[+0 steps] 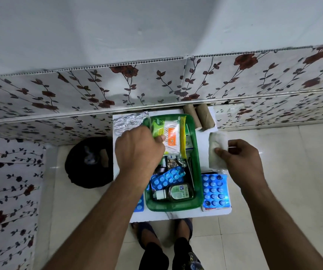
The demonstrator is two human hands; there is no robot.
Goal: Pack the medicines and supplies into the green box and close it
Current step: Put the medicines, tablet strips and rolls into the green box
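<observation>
From the head camera: the left hand (137, 151) pinches the cotton-swab packet (171, 138) over the green box (196, 168) on the small table (180, 214) — probably to seat it flat; the right hand (240, 158) pinches a gauze pack (216, 151) just beside the box (likely next in).

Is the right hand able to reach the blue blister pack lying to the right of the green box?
Probably yes: the blue blister pack lies uncovered just below the right hand, but that hand already holds a white packet.
</observation>
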